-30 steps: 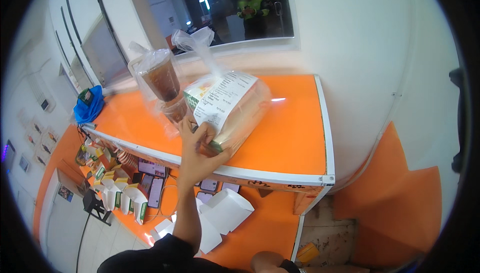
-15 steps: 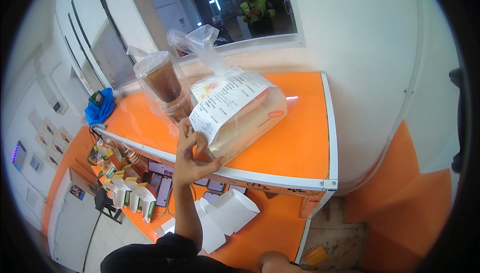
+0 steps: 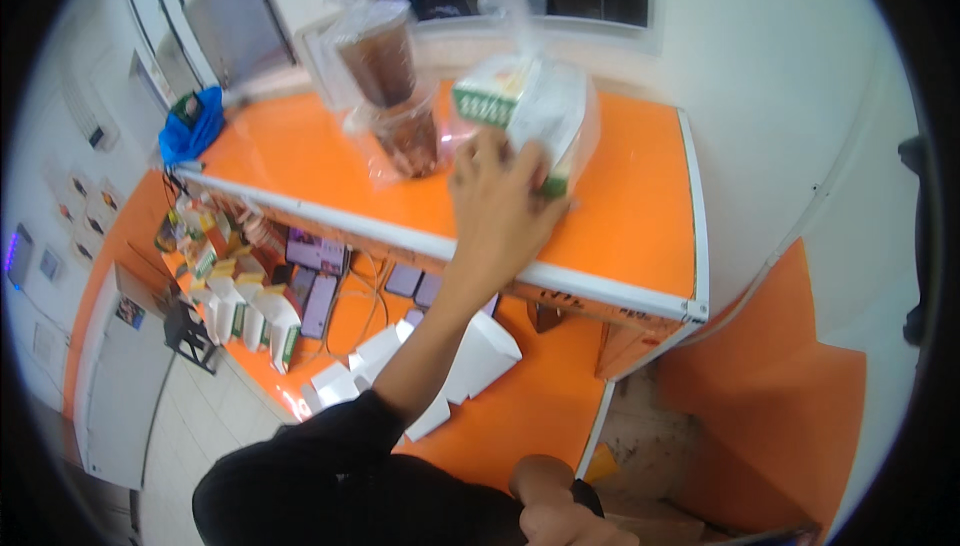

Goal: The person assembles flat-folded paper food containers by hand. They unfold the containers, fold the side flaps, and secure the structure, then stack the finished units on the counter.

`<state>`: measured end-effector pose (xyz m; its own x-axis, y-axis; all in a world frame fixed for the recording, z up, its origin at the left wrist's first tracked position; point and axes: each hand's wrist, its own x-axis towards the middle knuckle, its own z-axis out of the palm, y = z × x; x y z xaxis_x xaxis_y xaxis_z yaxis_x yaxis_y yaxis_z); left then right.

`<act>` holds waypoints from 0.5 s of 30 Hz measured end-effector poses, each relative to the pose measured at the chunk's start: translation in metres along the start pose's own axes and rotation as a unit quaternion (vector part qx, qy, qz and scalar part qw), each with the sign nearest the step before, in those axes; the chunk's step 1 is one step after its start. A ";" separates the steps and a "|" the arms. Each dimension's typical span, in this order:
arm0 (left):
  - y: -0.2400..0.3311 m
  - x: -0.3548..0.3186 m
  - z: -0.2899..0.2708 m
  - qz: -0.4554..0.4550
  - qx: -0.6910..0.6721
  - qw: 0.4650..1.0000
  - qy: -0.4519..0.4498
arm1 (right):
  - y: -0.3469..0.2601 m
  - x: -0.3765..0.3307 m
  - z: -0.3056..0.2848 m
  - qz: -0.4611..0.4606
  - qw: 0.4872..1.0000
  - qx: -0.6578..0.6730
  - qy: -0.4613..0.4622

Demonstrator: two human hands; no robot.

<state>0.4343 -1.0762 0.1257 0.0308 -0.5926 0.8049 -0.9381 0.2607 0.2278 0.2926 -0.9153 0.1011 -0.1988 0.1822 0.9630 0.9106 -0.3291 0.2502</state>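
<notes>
Tabletop (image 3: 620, 196) in orange is spreading out under and beyond my fingers, its white front edge running just below my wrist. Beneath that edge, lower than my fingers, a shelf of small cartons and dark flat devices is showing, with white folded boxes (image 3: 470, 356) lying on the orange surface near my elbow. Far off to the left of my fingers a blue bag (image 3: 190, 126) is sitting at the corner of the tabletop.

I am pressing my left hand (image 3: 500, 211) against a clear plastic bag (image 3: 540, 106) that is holding a white food container with a paper slip showing through at its top. My fingers (image 3: 490, 161) are spread and curling over the near side of the bag, clamping onto it rather than lying flat. The bag is standing on the tabletop, right under and just beyond my fingertips, its knotted top sticking up past them.

Just to the left of my fingers, two dark drinks in clear cups (image 3: 390, 86) are standing in their own thin plastic wrap, close beside the bag and perhaps touching it; I cannot tell.

My right hand (image 3: 575, 526) is hanging low at the bottom edge, well away from everything; I cannot tell whether it is closed or loose.

I judge that I am steadying or setting the bag on the tabletop. The next move calls for a firm but gentle hold, keeping the container level and clear of the cups beside it.
</notes>
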 end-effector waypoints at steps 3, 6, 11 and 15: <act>-0.013 0.012 0.013 -0.032 -0.014 0.999 -0.040 | 0.007 0.011 0.017 0.022 1.000 0.000 -0.006; -0.022 0.006 0.018 -0.016 -0.042 0.998 -0.053 | 0.015 0.021 0.036 0.033 0.999 0.005 -0.014; -0.019 -0.020 0.020 -0.011 -0.124 0.992 0.008 | 0.028 0.035 0.082 0.095 0.994 0.037 -0.031; -0.033 -0.047 -0.003 0.078 -0.221 0.972 -0.005 | 0.040 0.041 0.112 0.180 0.978 0.079 -0.070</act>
<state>0.4646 -1.0548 0.0822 -0.1047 -0.5259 0.8441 -0.6909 0.6490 0.3187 0.3620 -0.8170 0.1391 0.1863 0.2087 0.9601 0.9593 -0.2495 -0.1319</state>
